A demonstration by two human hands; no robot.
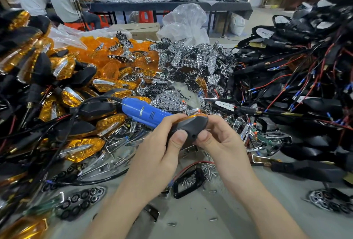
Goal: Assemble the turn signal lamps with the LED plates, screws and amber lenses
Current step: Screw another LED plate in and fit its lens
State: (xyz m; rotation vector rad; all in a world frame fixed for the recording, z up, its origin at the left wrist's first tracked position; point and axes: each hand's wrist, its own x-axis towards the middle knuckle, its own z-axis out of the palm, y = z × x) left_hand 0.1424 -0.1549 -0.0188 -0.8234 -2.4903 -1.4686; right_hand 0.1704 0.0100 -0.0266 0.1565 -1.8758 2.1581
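While left hand (158,154), right hand (219,143) clamp fingers on lamp (188,126), screwdriver (141,112) lies upper-left, beside left hand, perhaps touching.

We saw bright, even indoor light, with soft shadows on the bench (191,214). The chrome plates (191,57) glared. The lamp (188,127) between our left hand (158,154) and right hand (219,143) was sharp. The frame edges bent and smeared, blurring the black housings (313,170).

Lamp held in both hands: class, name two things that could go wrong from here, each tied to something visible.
1. The left hand and right hand squeeze the lamp; its amber lens might seat crooked or crack.
2. The loose screws between the forearms could get swept off the table.
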